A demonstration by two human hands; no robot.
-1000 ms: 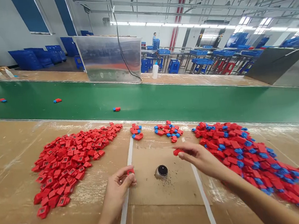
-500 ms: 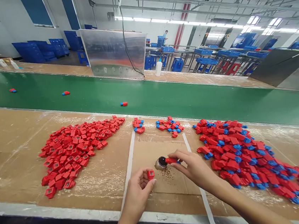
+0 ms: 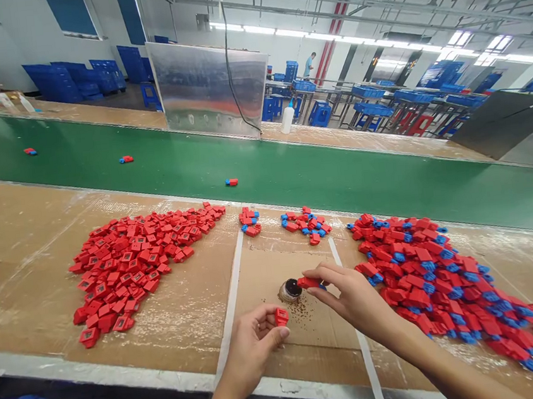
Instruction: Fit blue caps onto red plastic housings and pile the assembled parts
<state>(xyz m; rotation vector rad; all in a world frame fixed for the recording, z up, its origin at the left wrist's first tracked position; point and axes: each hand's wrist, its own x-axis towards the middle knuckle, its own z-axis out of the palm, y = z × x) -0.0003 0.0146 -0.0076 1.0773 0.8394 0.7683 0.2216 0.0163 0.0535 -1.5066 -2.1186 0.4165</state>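
Observation:
Between thumb and fingers, my left hand (image 3: 257, 337) holds a small red plastic block (image 3: 281, 316) with an opening in its face. My right hand (image 3: 347, 289) pinches a red and blue piece (image 3: 309, 282), its red end at the rim of a small round container (image 3: 292, 289) with a black top or filling. I cannot tell whether the piece touches it. Brown specks lie on the cardboard around the container. To the left spreads a heap of red blocks (image 3: 130, 258); on the right lies a heap of red and blue pieces (image 3: 426, 271).
Two small clusters of red and blue pieces (image 3: 307, 224) lie along the table's far edge. Beyond runs a green belt (image 3: 291, 159) carrying a few pieces (image 3: 232, 182). Past it stand a metal panel (image 3: 212, 91) and a white bottle (image 3: 287, 120). A person (image 3: 310, 65) is far off.
My left hand has moved slightly right and down with its red block. The right hand still holds its piece at the container. The view has shifted slightly.

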